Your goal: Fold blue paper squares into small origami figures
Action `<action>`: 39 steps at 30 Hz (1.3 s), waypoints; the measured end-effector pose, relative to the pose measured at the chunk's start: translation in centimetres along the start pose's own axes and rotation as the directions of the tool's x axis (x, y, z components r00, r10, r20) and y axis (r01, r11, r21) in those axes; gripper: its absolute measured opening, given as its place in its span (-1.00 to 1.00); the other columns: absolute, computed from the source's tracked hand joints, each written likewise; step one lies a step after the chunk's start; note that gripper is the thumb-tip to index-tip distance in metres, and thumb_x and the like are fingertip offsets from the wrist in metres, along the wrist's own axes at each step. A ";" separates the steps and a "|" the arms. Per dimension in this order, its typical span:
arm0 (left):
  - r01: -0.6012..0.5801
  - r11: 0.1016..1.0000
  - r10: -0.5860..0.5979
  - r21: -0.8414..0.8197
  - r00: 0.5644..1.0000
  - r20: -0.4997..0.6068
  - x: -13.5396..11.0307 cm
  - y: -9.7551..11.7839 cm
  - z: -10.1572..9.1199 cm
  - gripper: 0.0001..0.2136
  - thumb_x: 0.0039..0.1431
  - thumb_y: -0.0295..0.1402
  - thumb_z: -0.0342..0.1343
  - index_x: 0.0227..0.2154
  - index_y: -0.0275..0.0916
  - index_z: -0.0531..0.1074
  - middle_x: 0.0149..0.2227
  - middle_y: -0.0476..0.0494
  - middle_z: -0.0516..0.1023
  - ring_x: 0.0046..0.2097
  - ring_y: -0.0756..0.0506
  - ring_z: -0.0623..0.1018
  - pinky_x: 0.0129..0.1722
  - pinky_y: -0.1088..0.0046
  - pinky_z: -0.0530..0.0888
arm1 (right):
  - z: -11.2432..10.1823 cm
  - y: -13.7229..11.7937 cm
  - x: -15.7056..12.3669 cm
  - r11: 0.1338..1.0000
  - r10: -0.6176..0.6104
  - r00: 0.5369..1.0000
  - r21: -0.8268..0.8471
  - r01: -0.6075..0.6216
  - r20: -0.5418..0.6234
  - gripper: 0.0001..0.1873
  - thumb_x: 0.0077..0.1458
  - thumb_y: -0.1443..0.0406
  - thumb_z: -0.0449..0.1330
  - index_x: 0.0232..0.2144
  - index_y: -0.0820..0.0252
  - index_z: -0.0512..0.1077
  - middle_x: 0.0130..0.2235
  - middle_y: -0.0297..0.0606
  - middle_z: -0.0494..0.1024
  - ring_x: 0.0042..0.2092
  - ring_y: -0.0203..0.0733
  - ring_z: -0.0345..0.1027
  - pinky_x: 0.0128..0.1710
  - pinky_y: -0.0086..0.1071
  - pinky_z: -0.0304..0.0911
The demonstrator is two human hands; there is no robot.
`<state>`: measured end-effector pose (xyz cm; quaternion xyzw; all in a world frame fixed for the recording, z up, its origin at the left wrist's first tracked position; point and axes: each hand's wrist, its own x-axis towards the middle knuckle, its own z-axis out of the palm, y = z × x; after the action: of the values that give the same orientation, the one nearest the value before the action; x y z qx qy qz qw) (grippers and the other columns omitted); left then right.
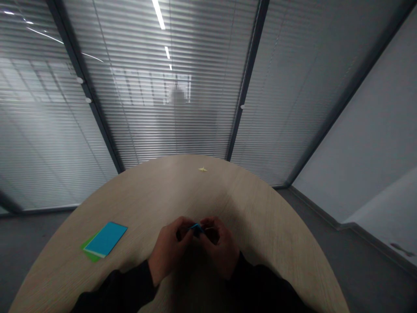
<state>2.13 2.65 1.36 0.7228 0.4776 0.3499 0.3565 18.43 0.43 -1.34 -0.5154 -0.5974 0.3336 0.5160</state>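
Observation:
Close together over the near middle of the table, my left hand (171, 246) and my right hand (221, 248) pinch a small piece of folded blue paper (196, 227) between them. Only its bluish peaked upper edge shows; fingers and shadow hide the rest. Both hands are closed, thumbs toward each other. To the left of my left hand lies a stack of square paper sheets, with blue paper (107, 239) on top and green paper (89, 250) sticking out below. Near the far edge rests a small yellow folded paper figure (202, 169), its points spread sideways.
The round wooden table (156, 187) has its curved far edge near a glass partition with closed blinds (176, 126). A white wall (368, 152) rises on the right, and grey floor (312, 217) shows beyond the table's edge.

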 end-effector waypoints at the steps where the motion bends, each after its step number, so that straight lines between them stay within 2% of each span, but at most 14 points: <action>1: -0.014 0.999 0.014 -0.029 1.000 0.008 0.0 0.0 0.0 -0.81 0.17 -0.33 0.06 -0.21 -0.22 0.52 -0.29 -0.15 0.65 -0.27 -0.14 0.58 -0.25 0.38 0.45 | -0.1 -0.1 0.0 1.000 -0.003 1.000 -0.014 0.004 0.005 -0.79 0.04 0.33 0.20 -0.21 0.18 0.39 -0.27 -0.23 0.58 -0.31 -0.18 0.51 -0.30 -0.31 0.42; 4: -0.037 0.996 0.040 -0.076 0.998 0.039 0.0 -0.1 -0.1 -0.77 0.19 -0.33 0.07 -0.14 -0.22 0.52 -0.23 -0.18 0.66 -0.21 -0.16 0.61 -0.18 0.35 0.48 | -0.3 -0.4 0.1 0.999 -0.006 1.000 -0.045 0.006 0.008 -0.82 0.06 0.32 0.19 -0.22 0.18 0.41 -0.29 -0.23 0.59 -0.31 -0.18 0.52 -0.30 -0.32 0.41; 9: -0.061 0.985 0.078 -0.158 0.992 0.100 0.0 0.1 -0.4 -0.76 0.22 -0.33 0.07 -0.10 -0.20 0.51 -0.16 -0.17 0.66 -0.14 -0.17 0.61 -0.11 0.32 0.49 | -0.6 -0.4 0.3 0.998 0.063 0.998 -0.016 -0.063 0.022 -0.83 0.07 0.29 0.18 -0.24 0.18 0.44 -0.37 -0.25 0.60 -0.36 -0.17 0.52 -0.35 -0.32 0.41; 13: -0.036 0.966 0.076 -0.255 0.986 0.148 0.1 0.0 -0.7 -0.72 0.23 -0.29 0.08 -0.04 -0.22 0.48 -0.14 -0.20 0.65 -0.15 -0.17 0.61 -0.12 0.30 0.50 | -0.7 -0.2 0.5 0.983 0.113 0.992 0.137 -0.121 0.063 -0.83 0.05 0.25 0.20 -0.28 0.18 0.44 -0.39 -0.25 0.61 -0.34 -0.16 0.53 -0.32 -0.31 0.41; 18: 0.010 0.943 0.059 -0.333 0.979 0.195 0.2 -0.1 -1.0 -0.69 0.23 -0.23 0.10 -0.04 -0.25 0.48 -0.15 -0.22 0.65 -0.18 -0.17 0.61 -0.15 0.29 0.51 | -1.1 -0.1 0.8 0.928 0.195 0.970 0.294 -0.230 0.145 -0.72 0.01 0.13 0.27 -0.30 0.20 0.43 -0.41 -0.26 0.59 -0.36 -0.16 0.53 -0.29 -0.28 0.43; 24: 0.035 0.919 0.068 -0.392 0.967 0.246 0.2 0.1 -1.2 -0.71 0.23 -0.23 0.11 -0.06 -0.24 0.51 -0.15 -0.23 0.65 -0.12 -0.20 0.61 -0.09 0.24 0.50 | -1.3 0.4 0.8 0.935 0.211 0.964 0.256 -0.247 0.161 -0.76 -0.02 0.21 0.30 -0.30 0.21 0.44 -0.46 -0.28 0.60 -0.41 -0.20 0.51 -0.37 -0.35 0.39; 29: 0.062 0.888 0.071 -0.455 0.961 0.269 0.3 -0.7 -0.9 -0.68 0.23 -0.24 0.14 0.00 -0.25 0.45 -0.09 -0.25 0.63 -0.08 -0.20 0.60 -0.04 0.21 0.49 | -1.3 0.3 0.8 0.955 0.180 0.969 0.204 -0.213 0.170 -0.80 0.01 0.23 0.26 -0.31 0.22 0.44 -0.48 -0.29 0.58 -0.43 -0.20 0.49 -0.41 -0.38 0.37; 34: 0.064 0.866 0.084 -0.495 0.959 0.271 0.3 -1.1 -0.7 -0.68 0.22 -0.25 0.16 -0.02 -0.26 0.43 -0.07 -0.27 0.61 -0.04 -0.20 0.58 0.00 0.21 0.46 | -1.0 0.2 0.5 0.988 0.102 0.990 0.105 -0.112 0.092 -0.86 0.02 0.26 0.25 -0.34 0.20 0.44 -0.45 -0.29 0.58 -0.41 -0.20 0.48 -0.40 -0.38 0.38; 39: 0.092 0.870 0.050 -0.485 0.961 0.272 0.3 -0.7 -0.7 -0.58 0.19 -0.21 0.18 0.07 -0.26 0.35 -0.11 -0.26 0.62 -0.06 -0.19 0.59 -0.03 0.22 0.47 | -0.8 -0.5 0.2 0.994 -0.107 0.993 -0.017 0.107 0.045 -0.90 -0.03 0.37 0.21 -0.37 0.17 0.42 -0.39 -0.29 0.55 -0.39 -0.22 0.46 -0.37 -0.38 0.38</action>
<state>1.33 3.27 1.15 0.6443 0.3259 0.3519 0.5957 19.10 0.40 -0.59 -0.4802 -0.6384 0.3109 0.5150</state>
